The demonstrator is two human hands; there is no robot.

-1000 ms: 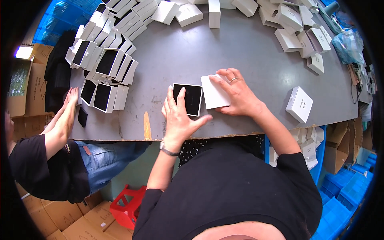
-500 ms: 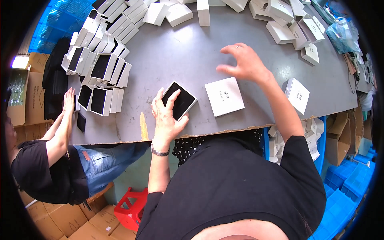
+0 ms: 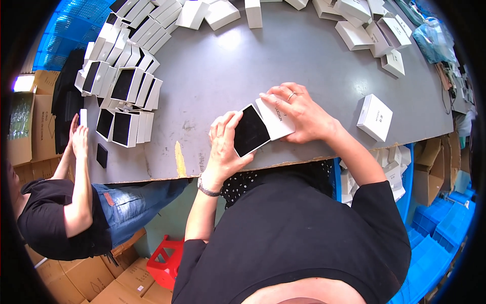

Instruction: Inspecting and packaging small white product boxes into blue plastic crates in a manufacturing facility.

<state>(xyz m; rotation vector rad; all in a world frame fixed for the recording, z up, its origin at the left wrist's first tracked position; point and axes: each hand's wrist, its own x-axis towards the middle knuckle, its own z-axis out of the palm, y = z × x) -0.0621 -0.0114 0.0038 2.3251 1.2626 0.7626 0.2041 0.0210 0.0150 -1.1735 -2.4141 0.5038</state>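
My left hand (image 3: 223, 144) is closed around the left side of an open white box base (image 3: 251, 130) with a black lining inside. Fingers lie along its far left side and the thumb is at the near edge. Right beside it, a white box lid (image 3: 277, 121) with dark print on top sits tilted against the base's right edge. My right hand (image 3: 306, 115) grips this lid from the right, fingers over its far edge. The lid does not cover the base. A closed white box (image 3: 375, 118) rests on the grey table (image 3: 324, 66) farther right.
Rows of open, black-lined white boxes (image 3: 127, 85) stand at the left. More white boxes (image 3: 354, 35) are piled at the far right. A co-worker's hands (image 3: 78, 139) hold a white piece at the left edge, near a flat black piece (image 3: 102, 155). A red stool (image 3: 164, 263) stands below.
My right hand came down and took hold of the lid, bringing it left against the base. My left hand moved slightly right with the base. The co-worker's hands now hold a white piece.
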